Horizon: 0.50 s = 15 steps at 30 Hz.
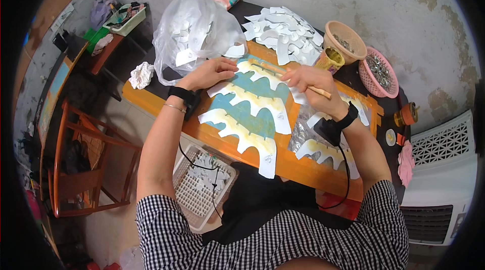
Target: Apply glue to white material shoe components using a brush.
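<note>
My right hand is closed around the wooden handle of a brush, its far end reaching left over a white scallop-edged piece. My left hand lies with fingers stretched at the left end of that piece, holding nothing. Below it are a second scalloped piece and a third one, both smeared yellowish along the upper edge. They lie on a blue-green patch of an orange-brown board. More yellow-smeared pieces lie at the right on clear plastic.
At the back are a clear plastic bag of white pieces and a loose pile. A yellow-smeared can, peach basket and pink basket of metal parts stand right. A white crate sits below the table edge.
</note>
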Each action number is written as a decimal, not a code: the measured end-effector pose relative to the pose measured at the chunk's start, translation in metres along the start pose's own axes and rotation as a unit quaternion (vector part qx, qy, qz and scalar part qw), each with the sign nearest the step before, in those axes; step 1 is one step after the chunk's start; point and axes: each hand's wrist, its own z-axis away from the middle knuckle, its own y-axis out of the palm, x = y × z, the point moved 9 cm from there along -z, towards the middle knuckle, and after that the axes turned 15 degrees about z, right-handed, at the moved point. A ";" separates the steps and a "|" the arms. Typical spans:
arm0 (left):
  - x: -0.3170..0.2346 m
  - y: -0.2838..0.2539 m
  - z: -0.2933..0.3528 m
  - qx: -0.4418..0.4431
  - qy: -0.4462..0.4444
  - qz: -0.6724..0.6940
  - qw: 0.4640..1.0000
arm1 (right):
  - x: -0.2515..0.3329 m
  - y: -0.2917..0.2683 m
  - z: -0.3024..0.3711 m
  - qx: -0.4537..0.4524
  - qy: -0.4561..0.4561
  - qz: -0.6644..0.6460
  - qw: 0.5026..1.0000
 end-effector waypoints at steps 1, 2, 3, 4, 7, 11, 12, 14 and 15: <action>0.000 -0.001 0.000 -0.003 0.003 -0.002 1.000 | -0.001 0.003 0.001 0.012 -0.001 -0.005 1.000; 0.000 0.000 -0.001 -0.001 0.004 -0.001 1.000 | -0.002 0.003 0.003 0.012 0.001 -0.004 1.000; 0.001 0.000 -0.001 -0.003 -0.002 0.008 1.000 | -0.005 0.006 0.005 0.023 0.006 -0.010 1.000; 0.002 0.000 -0.001 -0.005 -0.007 0.017 1.000 | -0.007 0.008 0.006 0.034 0.010 -0.017 0.999; 0.003 0.000 -0.002 -0.002 -0.009 0.014 1.000 | -0.002 0.010 0.008 0.047 -0.007 -0.006 0.999; 0.007 -0.001 -0.002 -0.006 -0.010 0.013 1.000 | 0.010 0.009 0.008 0.091 -0.035 0.016 0.995; 0.006 -0.001 -0.002 -0.006 -0.006 0.009 1.000 | 0.007 0.008 0.010 0.110 -0.026 0.036 0.993; 0.006 -0.001 -0.002 -0.006 -0.003 0.006 1.000 | 0.003 0.005 0.017 0.128 -0.018 0.055 0.990; 0.005 -0.001 -0.002 -0.005 -0.001 -0.001 1.000 | -0.003 0.004 0.022 0.130 0.008 0.053 0.990</action>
